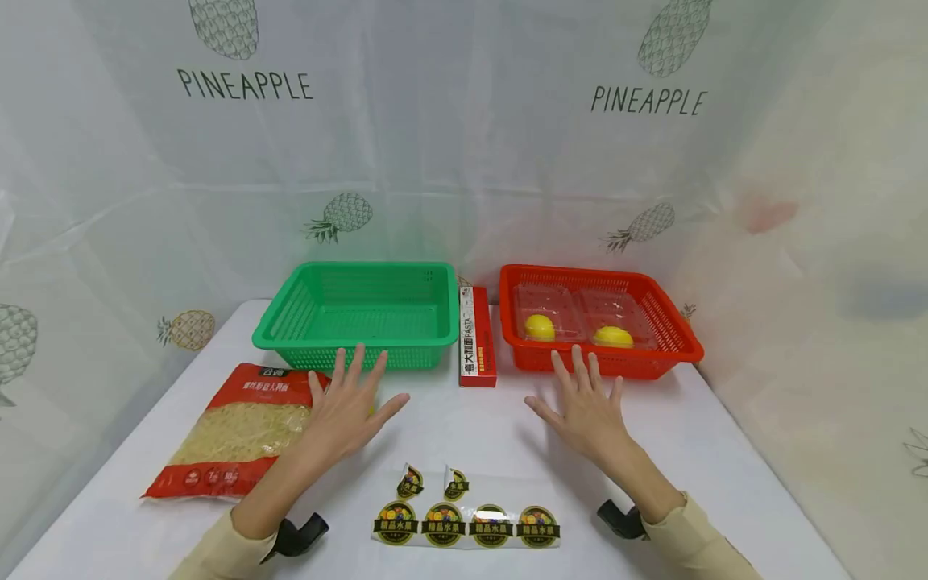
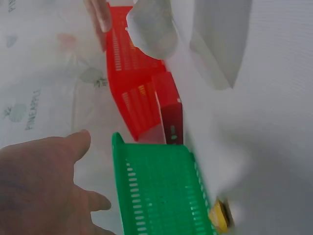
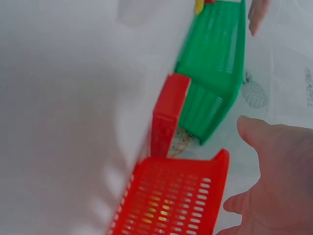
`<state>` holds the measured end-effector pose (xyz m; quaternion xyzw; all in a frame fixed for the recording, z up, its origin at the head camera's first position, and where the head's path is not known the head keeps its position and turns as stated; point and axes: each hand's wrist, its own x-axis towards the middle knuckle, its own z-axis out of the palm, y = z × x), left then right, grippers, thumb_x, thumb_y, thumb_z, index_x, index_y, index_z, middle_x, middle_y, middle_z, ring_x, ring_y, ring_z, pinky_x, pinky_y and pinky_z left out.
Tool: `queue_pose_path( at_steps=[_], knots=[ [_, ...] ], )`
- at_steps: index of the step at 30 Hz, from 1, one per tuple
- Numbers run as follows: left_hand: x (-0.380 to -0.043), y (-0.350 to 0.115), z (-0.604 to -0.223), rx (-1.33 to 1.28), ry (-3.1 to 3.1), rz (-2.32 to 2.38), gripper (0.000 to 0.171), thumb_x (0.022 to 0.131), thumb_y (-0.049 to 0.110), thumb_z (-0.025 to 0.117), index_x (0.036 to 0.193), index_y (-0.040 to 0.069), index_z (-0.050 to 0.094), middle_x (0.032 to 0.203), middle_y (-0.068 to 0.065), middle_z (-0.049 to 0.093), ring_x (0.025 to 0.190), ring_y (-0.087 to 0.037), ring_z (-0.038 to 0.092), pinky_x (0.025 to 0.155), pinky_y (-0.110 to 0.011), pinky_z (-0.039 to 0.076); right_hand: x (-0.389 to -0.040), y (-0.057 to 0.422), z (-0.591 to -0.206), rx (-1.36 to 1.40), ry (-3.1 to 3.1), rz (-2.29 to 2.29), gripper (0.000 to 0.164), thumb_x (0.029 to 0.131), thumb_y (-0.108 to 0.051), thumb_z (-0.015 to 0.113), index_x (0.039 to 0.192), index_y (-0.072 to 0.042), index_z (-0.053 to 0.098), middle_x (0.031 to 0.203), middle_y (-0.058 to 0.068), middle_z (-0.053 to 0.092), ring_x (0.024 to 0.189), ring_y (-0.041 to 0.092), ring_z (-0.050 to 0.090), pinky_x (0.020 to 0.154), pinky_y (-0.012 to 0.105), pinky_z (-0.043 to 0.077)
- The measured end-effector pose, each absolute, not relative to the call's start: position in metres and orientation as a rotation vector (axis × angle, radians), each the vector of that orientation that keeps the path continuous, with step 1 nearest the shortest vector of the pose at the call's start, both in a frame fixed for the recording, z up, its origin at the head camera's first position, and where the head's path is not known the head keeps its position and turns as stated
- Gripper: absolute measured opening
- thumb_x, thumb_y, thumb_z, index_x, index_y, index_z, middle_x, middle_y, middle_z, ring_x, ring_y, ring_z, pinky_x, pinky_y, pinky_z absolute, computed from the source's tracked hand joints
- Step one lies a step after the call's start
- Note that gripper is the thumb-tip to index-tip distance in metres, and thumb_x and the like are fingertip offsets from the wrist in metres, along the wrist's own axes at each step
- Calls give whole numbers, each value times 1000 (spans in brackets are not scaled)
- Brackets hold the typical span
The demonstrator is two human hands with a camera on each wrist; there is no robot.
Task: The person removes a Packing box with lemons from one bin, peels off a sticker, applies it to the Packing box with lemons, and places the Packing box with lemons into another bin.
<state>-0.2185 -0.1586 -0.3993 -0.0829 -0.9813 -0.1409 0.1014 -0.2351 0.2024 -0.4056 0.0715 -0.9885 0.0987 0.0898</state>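
My left hand (image 1: 346, 411), fingers spread and holding nothing, hovers before the green basket (image 1: 355, 356). Its outer side overlaps a red bag of pasta (image 1: 242, 427) in the head view. Mostly hidden behind that hand is a small yellow object, which shows with a dark part in the left wrist view (image 2: 220, 218). Also spread with nothing in it, my right hand (image 1: 590, 415) is in front of the red basket (image 1: 580, 358). Inside that basket lie two clear plastic boxes (image 1: 616, 306) and two round yellow fruits (image 1: 540, 326).
Between the baskets stands a red and white pasta box (image 1: 478, 338). A sheet of round fruit stickers (image 1: 467, 524) lies near the front of the white table (image 1: 464, 435), two of them partly peeled up. A pineapple-print curtain (image 1: 464, 145) hangs behind.
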Motion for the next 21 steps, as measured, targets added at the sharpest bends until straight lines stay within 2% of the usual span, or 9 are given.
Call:
queue_pose_path(
  at_steps=[5,9,21],
  knots=[
    [-229,-143,-391,-303,-2889,-341,86,91,73,42,157,21,24,165,-17,9,151,-47,1,108,-80,3,-246,209,-392,206,-2937,285,96,88,-71,50,159,-20,13,164,21,6,149,48,4,108,80,1],
    [-242,-129,-383,-351,-2896,-330,83,93,70,41,157,22,22,166,-16,4,151,-44,-3,111,-77,5,-256,215,-381,199,-2964,305,94,89,-70,48,159,-18,11,163,24,5,148,50,2,107,80,-2],
    [-301,-83,-362,-433,-2930,-297,81,95,70,35,158,22,17,166,-14,3,152,-42,-4,116,-71,6,-292,232,-360,195,-3033,389,92,91,-70,42,159,-19,7,163,26,1,147,53,1,110,77,-3]
  ],
)
